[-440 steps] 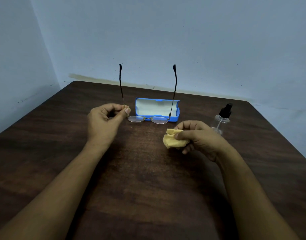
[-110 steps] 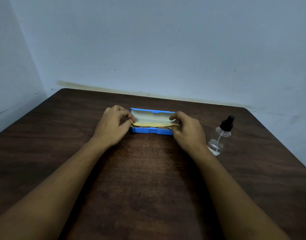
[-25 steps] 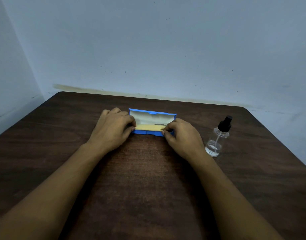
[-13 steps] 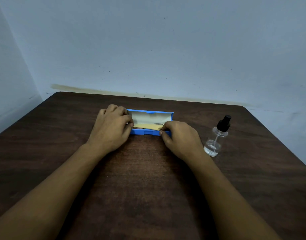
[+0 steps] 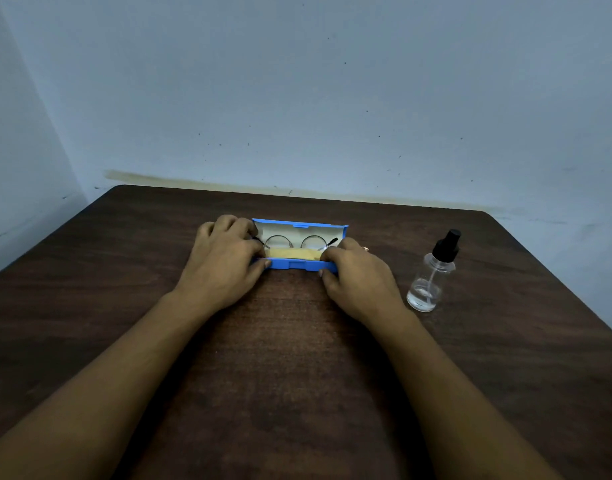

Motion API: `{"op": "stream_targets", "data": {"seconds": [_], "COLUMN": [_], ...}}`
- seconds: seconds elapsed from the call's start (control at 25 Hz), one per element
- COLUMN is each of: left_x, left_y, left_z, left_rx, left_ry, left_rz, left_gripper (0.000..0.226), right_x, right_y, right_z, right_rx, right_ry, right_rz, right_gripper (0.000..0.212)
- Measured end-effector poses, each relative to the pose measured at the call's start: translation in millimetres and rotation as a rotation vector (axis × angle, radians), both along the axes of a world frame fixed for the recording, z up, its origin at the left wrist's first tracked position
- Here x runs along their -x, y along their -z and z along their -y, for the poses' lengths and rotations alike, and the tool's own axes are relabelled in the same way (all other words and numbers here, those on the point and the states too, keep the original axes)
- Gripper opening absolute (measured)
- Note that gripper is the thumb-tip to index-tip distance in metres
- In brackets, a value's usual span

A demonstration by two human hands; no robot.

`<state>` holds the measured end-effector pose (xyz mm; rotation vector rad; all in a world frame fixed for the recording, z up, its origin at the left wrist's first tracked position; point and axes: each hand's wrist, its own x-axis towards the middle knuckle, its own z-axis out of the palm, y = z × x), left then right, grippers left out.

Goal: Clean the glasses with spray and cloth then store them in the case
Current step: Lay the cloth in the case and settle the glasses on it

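we look down at a dark wooden worktop (image 5: pixel 297 358) set against a pale blue wall (image 5: pixel 297 98). two bare forearms reach in from the near edge to a blue case (image 5: pixel 299 265), which lies in the middle of the worktop towards the far side. its lid stands open with the pale lining facing us. the glasses (image 5: pixel 278 241) lie inside the case, and their two round lenses show against the lining. a yellow cloth (image 5: pixel 294 253) lies along the case just in front of the lenses, behind the near wall. the left hand (image 5: pixel 224 263) wraps the left end of the case, its grip clamped on it, thumb on the near wall and fingers curled over the top. the right hand (image 5: pixel 358 277) has its grip clamped on the right end in the same way. a clear spray bottle (image 5: pixel 431 275) with a black nozzle stands upright to the right of the right hand, near it but apart, with a little clear liquid at the bottom.
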<state>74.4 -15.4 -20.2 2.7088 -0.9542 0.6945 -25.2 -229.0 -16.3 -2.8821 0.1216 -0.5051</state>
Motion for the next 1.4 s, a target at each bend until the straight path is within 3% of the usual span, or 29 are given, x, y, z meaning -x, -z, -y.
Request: {"op": "stream_targets", "data": {"seconds": [0.4, 0.64, 0.92, 1.16, 1.4], "left_x": [-0.1, -1.9, -1.3, -1.7, -5.5], "left_y": [6.1, 1.4, -4.1, -12.8, -13.9], "left_z": [-1.9, -2.5, 7.7, 12.6, 15.5], "left_rx": [0.099, 0.280, 0.239, 0.193, 0.162], "left_ry": [0.012, -0.079, -0.151, -0.165, -0.196], "left_rz": [-0.010, -0.052, -0.156, -0.211, -0.220], "left_gripper": [0.023, 0.027, 0.031, 0.031, 0.030], "right_x": [-1.1, -4.7, -15.6, -20.8, -26.3], "right_y": [0.6, 0.9, -1.6, -4.5, -0.9], "right_z": [2.1, 9.3, 9.2, 9.7, 11.7], "right_rx": [-0.033, -0.200, -0.291, -0.232, -0.300], "right_ry": [0.004, 0.137, 0.202, 0.259, 0.280], "right_rz": [0.020, 0.240, 0.141, 0.030, 0.075], "right_gripper": [0.017, 0.024, 0.034, 0.028, 0.020]}}
